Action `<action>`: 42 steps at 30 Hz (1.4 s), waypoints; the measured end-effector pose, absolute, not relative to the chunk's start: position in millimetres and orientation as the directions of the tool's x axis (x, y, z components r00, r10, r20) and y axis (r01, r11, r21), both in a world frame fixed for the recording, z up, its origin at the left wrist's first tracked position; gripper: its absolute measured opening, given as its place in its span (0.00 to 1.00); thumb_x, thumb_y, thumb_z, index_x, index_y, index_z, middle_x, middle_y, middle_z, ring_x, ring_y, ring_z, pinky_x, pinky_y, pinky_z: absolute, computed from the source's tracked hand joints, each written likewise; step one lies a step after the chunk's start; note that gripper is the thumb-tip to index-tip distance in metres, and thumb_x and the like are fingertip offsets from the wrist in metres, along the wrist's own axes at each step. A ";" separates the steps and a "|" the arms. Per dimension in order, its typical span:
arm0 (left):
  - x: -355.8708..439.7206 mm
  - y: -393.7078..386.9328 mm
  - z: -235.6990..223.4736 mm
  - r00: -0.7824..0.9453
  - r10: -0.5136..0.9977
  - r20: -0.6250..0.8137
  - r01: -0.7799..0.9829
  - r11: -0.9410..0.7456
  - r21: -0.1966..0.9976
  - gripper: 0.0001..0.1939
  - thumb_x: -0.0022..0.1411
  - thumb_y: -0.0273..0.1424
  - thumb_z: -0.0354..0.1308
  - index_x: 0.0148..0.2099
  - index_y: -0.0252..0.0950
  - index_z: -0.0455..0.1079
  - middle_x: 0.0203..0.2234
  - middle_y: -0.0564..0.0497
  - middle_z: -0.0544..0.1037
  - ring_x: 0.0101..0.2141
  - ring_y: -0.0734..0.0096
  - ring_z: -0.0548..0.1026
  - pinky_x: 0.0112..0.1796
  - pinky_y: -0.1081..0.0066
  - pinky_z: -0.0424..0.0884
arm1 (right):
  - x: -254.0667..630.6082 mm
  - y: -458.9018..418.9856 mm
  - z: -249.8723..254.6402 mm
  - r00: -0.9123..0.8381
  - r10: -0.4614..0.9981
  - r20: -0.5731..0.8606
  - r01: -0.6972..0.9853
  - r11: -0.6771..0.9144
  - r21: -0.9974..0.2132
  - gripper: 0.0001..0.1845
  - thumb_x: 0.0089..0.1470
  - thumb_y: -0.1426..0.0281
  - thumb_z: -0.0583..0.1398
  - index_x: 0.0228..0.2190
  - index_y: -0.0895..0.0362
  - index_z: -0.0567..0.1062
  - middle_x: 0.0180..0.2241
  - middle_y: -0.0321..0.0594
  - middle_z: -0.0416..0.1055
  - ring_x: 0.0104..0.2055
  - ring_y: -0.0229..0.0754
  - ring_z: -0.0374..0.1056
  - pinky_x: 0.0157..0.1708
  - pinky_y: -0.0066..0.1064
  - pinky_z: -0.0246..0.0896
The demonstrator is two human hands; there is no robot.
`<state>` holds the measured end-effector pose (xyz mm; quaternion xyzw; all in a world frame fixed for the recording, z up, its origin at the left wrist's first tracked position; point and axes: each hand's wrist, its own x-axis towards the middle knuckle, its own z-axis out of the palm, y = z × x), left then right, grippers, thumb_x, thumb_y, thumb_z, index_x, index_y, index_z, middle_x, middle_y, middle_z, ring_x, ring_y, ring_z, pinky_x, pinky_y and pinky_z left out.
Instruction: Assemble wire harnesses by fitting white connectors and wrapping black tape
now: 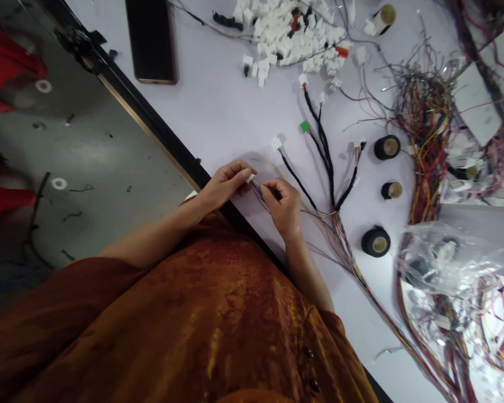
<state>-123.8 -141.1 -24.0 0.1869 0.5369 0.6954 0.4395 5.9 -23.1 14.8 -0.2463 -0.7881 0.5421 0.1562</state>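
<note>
White plug (251, 178) sits at the fingertips of the left hand (236, 178), held just above the near edge of the worktop (218, 117). The thumb and fingers of that hand clamp on the plug, while the right hand (280, 204) pinches the thin wires (257, 191) a short way behind it. The two hands are near each other but not touching, with a little wire showing between them. Whether every wire is fully seated in the plug is too small to tell.

For work this fine, the left hand does best as a steady vice, keeping the plug square and its wire side facing the right hand. The right hand should grip close to the plug, since a thin wire held too far back will likely buckle. Handling one wire at a time, straight in line with its hole, seems the safest way; a gentle tug would show whether it holds.

Slack matters too. The wire bundle (353, 263) lies on the worktop beyond the right hand, and its black-wrapped branches (326, 154) fan out ahead, so pulling hard could drag them. Keeping the colours untwisted between the hands should help avoid a mix-up.
</note>
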 end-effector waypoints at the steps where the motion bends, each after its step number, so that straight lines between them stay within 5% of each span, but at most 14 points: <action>1: -123.4 -141.4 -23.6 -0.548 0.813 -0.197 -0.389 -0.039 0.920 0.17 0.61 0.46 0.64 0.39 0.36 0.73 0.20 0.57 0.70 0.20 0.81 0.66 0.23 0.78 0.64 | 5.9 -23.7 14.2 -0.829 0.558 -0.024 0.222 0.290 -0.931 0.10 0.59 0.66 0.60 0.26 0.56 0.72 0.24 0.32 0.68 0.26 0.33 0.60 0.30 0.28 0.57; 12: -120.4 -143.0 -15.9 -0.569 0.819 -0.069 -0.111 0.006 0.994 0.13 0.65 0.42 0.60 0.40 0.35 0.72 0.21 0.55 0.70 0.21 0.80 0.68 0.23 0.78 0.65 | 8.7 -28.9 3.0 -0.785 0.566 -0.252 0.302 -0.005 -0.953 0.13 0.57 0.63 0.59 0.24 0.56 0.70 0.19 0.29 0.59 0.22 0.31 0.53 0.22 0.26 0.51; 19: -115.7 -143.0 -14.1 -0.545 0.838 -0.011 0.033 0.035 0.999 0.10 0.66 0.37 0.58 0.39 0.35 0.72 0.25 0.54 0.73 0.24 0.79 0.69 0.27 0.78 0.67 | 9.9 -35.3 0.6 -0.761 0.595 -0.258 0.254 -0.093 -0.963 0.13 0.57 0.63 0.59 0.25 0.56 0.71 0.20 0.29 0.58 0.22 0.30 0.51 0.22 0.25 0.50; 27: -111.8 -139.5 -14.8 -0.558 0.828 -0.062 -0.078 0.022 0.997 0.12 0.67 0.40 0.57 0.38 0.36 0.71 0.22 0.55 0.69 0.22 0.79 0.66 0.24 0.78 0.64 | 9.3 -34.2 0.4 -0.789 0.581 -0.199 0.265 0.029 -0.964 0.13 0.59 0.61 0.58 0.27 0.56 0.71 0.22 0.31 0.64 0.25 0.32 0.56 0.26 0.26 0.55; 32: -112.4 -142.1 -11.1 -0.507 0.862 -0.030 0.027 0.051 0.998 0.12 0.65 0.40 0.59 0.37 0.35 0.72 0.23 0.54 0.71 0.24 0.78 0.68 0.27 0.77 0.66 | 14.7 -31.5 -2.6 -0.819 0.556 -0.138 0.241 0.116 -0.964 0.12 0.60 0.64 0.57 0.27 0.56 0.71 0.25 0.32 0.67 0.28 0.33 0.60 0.31 0.27 0.58; 36: -114.8 -145.6 -11.9 -0.525 0.846 -0.095 -0.116 0.039 0.992 0.16 0.66 0.44 0.59 0.39 0.36 0.72 0.22 0.55 0.70 0.22 0.79 0.68 0.24 0.78 0.66 | 6.0 -15.5 2.9 -0.850 0.524 -0.043 0.212 0.267 -0.940 0.12 0.62 0.63 0.57 0.30 0.56 0.72 0.28 0.34 0.68 0.31 0.36 0.63 0.35 0.29 0.62; 39: -116.8 -145.8 -13.3 -0.535 0.834 -0.136 -0.227 0.014 0.974 0.17 0.64 0.47 0.61 0.39 0.36 0.72 0.21 0.55 0.70 0.20 0.80 0.67 0.23 0.78 0.66 | -17.0 2.9 3.1 -0.841 0.525 0.132 0.222 0.557 -0.800 0.06 0.62 0.66 0.58 0.35 0.55 0.73 0.37 0.41 0.71 0.39 0.41 0.66 0.43 0.35 0.63; 42: -119.0 -144.4 -15.6 -0.552 0.814 -0.180 -0.312 -0.002 0.950 0.18 0.63 0.47 0.62 0.39 0.36 0.72 0.21 0.56 0.71 0.20 0.81 0.67 0.23 0.79 0.66 | -40.8 15.5 -2.1 -0.879 0.464 0.109 0.308 0.727 -0.614 0.05 0.61 0.70 0.58 0.31 0.55 0.70 0.40 0.46 0.69 0.45 0.46 0.65 0.48 0.40 0.62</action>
